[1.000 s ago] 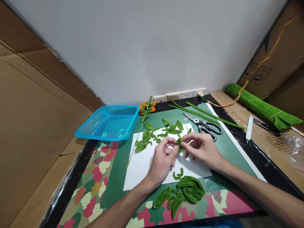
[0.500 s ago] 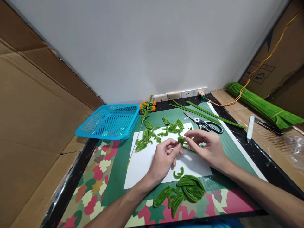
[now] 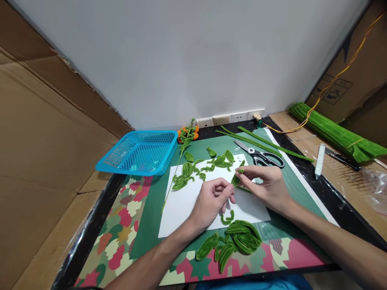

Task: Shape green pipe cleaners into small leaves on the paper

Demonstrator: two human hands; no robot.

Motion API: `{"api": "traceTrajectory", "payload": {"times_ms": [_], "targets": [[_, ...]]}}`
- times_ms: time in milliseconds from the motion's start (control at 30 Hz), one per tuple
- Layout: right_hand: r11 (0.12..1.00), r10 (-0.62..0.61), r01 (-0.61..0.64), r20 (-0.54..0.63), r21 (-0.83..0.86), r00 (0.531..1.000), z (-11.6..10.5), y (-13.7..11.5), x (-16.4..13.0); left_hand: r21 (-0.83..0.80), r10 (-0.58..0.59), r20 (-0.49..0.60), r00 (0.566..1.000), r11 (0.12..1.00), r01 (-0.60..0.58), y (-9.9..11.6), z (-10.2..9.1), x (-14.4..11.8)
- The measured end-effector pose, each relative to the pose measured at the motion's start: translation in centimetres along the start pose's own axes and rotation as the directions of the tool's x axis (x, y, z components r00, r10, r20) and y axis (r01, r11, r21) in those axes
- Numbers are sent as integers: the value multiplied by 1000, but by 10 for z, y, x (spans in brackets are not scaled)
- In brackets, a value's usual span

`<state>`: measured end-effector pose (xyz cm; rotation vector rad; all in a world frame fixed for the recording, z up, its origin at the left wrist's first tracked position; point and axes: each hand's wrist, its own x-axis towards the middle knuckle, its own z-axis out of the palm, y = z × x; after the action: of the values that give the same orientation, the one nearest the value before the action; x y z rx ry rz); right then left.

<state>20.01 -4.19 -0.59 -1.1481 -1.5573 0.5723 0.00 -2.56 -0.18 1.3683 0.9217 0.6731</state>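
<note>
Between my two hands, above a white sheet of paper (image 3: pixel 184 209), is a fuzzy green pipe-cleaner leaf (image 3: pixel 236 180). My left hand (image 3: pixel 213 201) pinches its lower end between thumb and forefinger. The thumb and fingertips of my right hand (image 3: pixel 266 185) close on its upper part. Several finished-looking leaves (image 3: pixel 220 161) and short curled pieces lie along the paper's far edge. Closer to me, a pile of bigger green leaves (image 3: pixel 243 237) rests partly on a patterned sheet, with a small curled green piece (image 3: pixel 227 218) just beyond it.
Scissors (image 3: pixel 260 155) and long green pipe cleaners (image 3: pixel 272 143) lie beyond my right hand. A blue basket (image 3: pixel 137 153) stands at the left, beside a stem with orange flowers (image 3: pixel 188 135). To the right are a white pen-like tool (image 3: pixel 319 161) and a green pipe-cleaner bundle (image 3: pixel 335 129).
The green leaf has turned between my fingers, showing now as a longer, narrower shape tilted up to the right. My right hand has shifted slightly; the left stays nearly in place.
</note>
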Motion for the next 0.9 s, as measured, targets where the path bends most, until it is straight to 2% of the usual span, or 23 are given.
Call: {"api": "traceTrajectory", "payload": {"times_ms": [100, 233, 433, 567, 633, 733, 833, 900], "targets": [[1000, 12, -12, -13, 18, 1000, 1, -3, 0, -3, 10, 20, 1000, 1000, -10, 2, 0, 1], [999, -45, 45, 3, -22, 999, 2, -4, -4, 55, 2, 13, 1000, 998, -3, 4, 0, 0], [982, -138, 138, 5, -126, 990, 9, 4, -10, 119, -38, -80, 996, 992, 47, 1, 2, -2], [978, -152, 154, 24, -141, 988, 12, 6, -12, 125, -9, -136, 991, 992, 26, -1, 3, -3], [989, -111, 114, 30, -98, 993, 11, 4, -10, 111, 10, -137, 991, 994, 5, -2, 3, -2], [998, 38, -41, 60, 54, 997, 9, 0, -5, 74, 17, -113, 993, 997, -8, -1, 2, -2], [949, 182, -203, 106, 241, 978, 9, -1, -1, 36, -4, -89, 996, 999, 7, -1, 2, -2], [932, 200, -221, 101, 286, 974, 12, 1, -1, 39, -21, -78, 997, 999, 24, -1, 3, -3]]}}
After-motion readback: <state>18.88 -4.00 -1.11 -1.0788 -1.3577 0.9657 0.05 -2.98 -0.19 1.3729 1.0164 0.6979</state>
